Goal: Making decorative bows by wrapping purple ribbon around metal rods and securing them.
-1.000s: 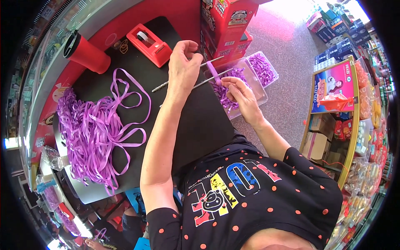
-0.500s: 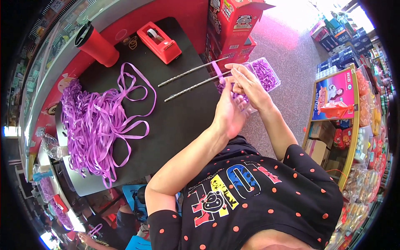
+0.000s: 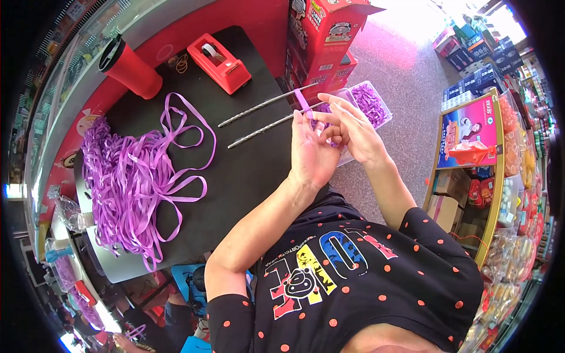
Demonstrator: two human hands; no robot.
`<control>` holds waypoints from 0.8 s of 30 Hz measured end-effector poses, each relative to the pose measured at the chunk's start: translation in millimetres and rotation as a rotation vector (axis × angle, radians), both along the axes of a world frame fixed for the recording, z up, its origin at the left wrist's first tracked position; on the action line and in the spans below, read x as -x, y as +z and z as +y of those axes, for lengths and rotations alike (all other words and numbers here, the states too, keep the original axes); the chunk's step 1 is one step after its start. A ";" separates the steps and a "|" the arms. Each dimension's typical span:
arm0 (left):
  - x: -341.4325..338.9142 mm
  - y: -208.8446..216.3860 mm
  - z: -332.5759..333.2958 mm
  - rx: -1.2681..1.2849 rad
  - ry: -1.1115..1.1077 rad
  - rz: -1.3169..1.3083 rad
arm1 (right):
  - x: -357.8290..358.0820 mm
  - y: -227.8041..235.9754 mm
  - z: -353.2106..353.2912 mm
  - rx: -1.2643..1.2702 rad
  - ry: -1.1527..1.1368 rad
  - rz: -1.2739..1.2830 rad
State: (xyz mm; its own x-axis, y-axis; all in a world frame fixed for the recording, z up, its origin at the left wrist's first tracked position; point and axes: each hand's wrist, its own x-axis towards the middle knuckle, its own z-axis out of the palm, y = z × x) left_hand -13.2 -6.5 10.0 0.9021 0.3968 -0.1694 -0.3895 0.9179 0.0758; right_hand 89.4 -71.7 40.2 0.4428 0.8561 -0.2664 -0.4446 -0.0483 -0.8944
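Observation:
Two thin twisted metal rods (image 3: 259,133) lie side by side, their left ends over the black table. A short purple ribbon (image 3: 302,102) loops across both near their right ends. My left hand (image 3: 313,154) is just below this loop, palm partly showing, its fingertips closed at the ribbon's lower end. My right hand (image 3: 360,132) meets it from the right, its fingers bent around the same end of the ribbon and one finger stretched above. The fingers overlap, so their exact grip is partly hidden. A large heap of purple ribbon (image 3: 132,188) trails loose loops on the table.
A clear plastic box (image 3: 385,119) of small purple pieces stands beyond my right hand. A red tape dispenser (image 3: 220,65) and a red tumbler (image 3: 132,70) stand at the black table's (image 3: 235,194) far side. Red cartons (image 3: 323,41) rise behind the rods.
My left fingertips have shifted left along the ribbon loop. My right fingers have moved down and left onto the ribbon's lower end. The whole view has shifted slightly.

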 end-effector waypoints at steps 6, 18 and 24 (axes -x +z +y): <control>2.2 4.5 -1.4 -0.105 -0.003 0.096 | 6.4 9.0 -8.2 -0.119 0.031 0.117; 3.9 8.7 -5.4 -0.110 0.013 0.211 | -20.7 34.7 76.9 -0.172 -0.001 -0.558; 2.8 7.4 -9.1 -0.141 -0.001 0.224 | -27.2 25.2 179.4 -0.315 0.104 -0.852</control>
State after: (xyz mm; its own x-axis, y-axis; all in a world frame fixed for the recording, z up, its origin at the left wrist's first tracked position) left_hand -16.0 -15.6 17.4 0.8486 0.4300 -0.3082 -0.3480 0.8925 0.2872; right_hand 116.6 107.7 65.4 0.2991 0.8802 0.3685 0.3652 0.2512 -0.8964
